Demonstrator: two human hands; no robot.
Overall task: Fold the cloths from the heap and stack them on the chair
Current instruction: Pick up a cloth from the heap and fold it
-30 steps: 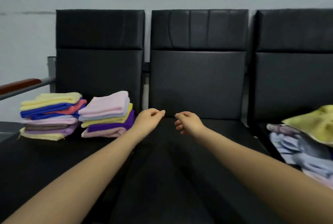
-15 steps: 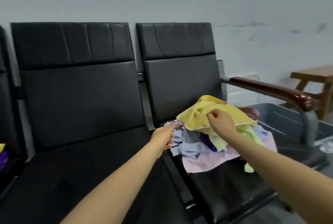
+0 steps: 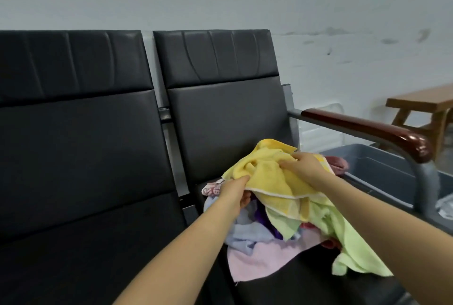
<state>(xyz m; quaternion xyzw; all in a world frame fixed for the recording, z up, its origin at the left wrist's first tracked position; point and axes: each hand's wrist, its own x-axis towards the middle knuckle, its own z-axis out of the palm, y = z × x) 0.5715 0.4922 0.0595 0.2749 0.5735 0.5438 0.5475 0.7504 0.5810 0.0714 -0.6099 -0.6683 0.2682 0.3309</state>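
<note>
The right hand (image 3: 306, 166) and left hand (image 3: 235, 194) both pinch the crumpled yellow terry cloth (image 3: 267, 177), fingers curled into it. It tops the mixed-colour heap of cloths (image 3: 264, 238) on the black padded chair (image 3: 220, 118), likely being lifted free for folding.

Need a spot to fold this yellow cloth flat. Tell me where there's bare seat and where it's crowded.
Free: the black seat left of the heap, bare from its backrest to the front edge. Crowded: the right seat by the armrest, where both hands, left hand and right hand, grip the yellow cloth.
</note>
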